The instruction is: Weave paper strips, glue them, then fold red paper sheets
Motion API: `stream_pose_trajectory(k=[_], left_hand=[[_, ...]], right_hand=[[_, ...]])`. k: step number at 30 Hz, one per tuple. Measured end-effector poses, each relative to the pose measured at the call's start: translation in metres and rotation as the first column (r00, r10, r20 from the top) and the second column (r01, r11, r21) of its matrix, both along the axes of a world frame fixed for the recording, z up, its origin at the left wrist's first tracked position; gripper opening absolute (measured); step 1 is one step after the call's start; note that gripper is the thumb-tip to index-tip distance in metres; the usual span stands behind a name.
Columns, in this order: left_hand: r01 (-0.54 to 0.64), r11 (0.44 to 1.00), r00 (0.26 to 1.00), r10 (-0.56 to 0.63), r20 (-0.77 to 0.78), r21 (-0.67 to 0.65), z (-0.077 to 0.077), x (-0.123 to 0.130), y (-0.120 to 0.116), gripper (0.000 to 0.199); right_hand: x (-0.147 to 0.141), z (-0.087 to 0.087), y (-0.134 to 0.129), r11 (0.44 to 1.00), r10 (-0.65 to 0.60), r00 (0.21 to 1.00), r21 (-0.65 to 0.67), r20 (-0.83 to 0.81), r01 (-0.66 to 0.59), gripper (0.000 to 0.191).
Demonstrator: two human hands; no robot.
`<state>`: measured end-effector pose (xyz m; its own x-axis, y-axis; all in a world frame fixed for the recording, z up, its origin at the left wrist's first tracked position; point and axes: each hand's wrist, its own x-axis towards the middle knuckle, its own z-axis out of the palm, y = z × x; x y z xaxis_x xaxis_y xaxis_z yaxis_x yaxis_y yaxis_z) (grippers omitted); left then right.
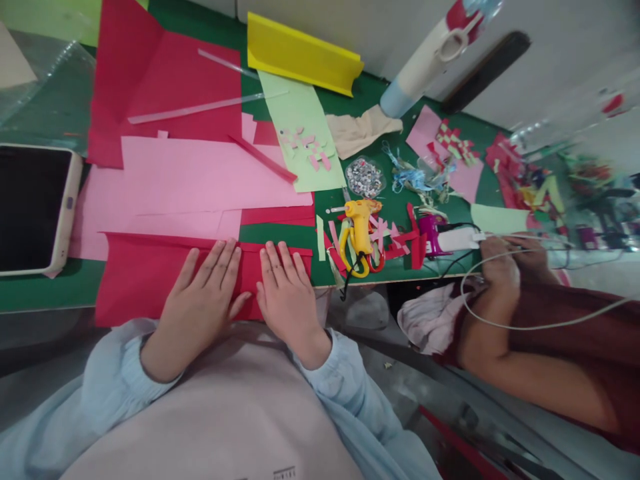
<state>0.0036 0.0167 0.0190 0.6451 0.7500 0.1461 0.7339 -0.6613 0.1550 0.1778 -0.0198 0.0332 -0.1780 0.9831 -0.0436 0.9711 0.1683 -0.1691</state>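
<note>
A sheet of red paper (145, 273) lies along the front edge of the green table, part of it hanging over the edge. A narrow fold runs along its far side. My left hand (200, 300) rests flat on its middle, fingertips on the folded strip. Beside it, my right hand (287, 293) presses flat near the sheet's right end, fingers pointing away from me. Neither hand grips anything. Just beyond the sheet lie pink paper (200, 173) and more red paper (180, 80).
Right of my hands are a yellow glue gun (360, 227), yellow-handled scissors (345, 250), paper scraps and a dish of small beads (365, 177). A phone (37, 207) lies at left. Folded yellow paper (303, 53) stands behind. Another person's hands (515, 260) work at right near a white cable.
</note>
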Motion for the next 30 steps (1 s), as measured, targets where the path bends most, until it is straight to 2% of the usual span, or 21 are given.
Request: stream_pose_trajectory(k=[8,17,30], left_hand=[[0.04,0.999,0.999,-0.04,0.021,0.005,-0.005,-0.006,0.002,0.071],[-0.033,0.999,0.998,0.034,0.044,-0.035,0.0,-0.03,0.008,0.073],[0.002,1.0,0.998,-0.002,0.056,0.008,-0.007,-0.03,0.008,0.072]], right_hand=[[-0.013,-0.005,0.003,0.999,0.029,0.999,0.02,-0.015,-0.029,0.057],[-0.012,0.0,0.002,0.999,0.052,0.999,0.011,-0.011,-0.052,0.057],[-0.029,0.0,0.01,0.996,0.086,0.996,0.018,-0.007,-0.086,0.058]])
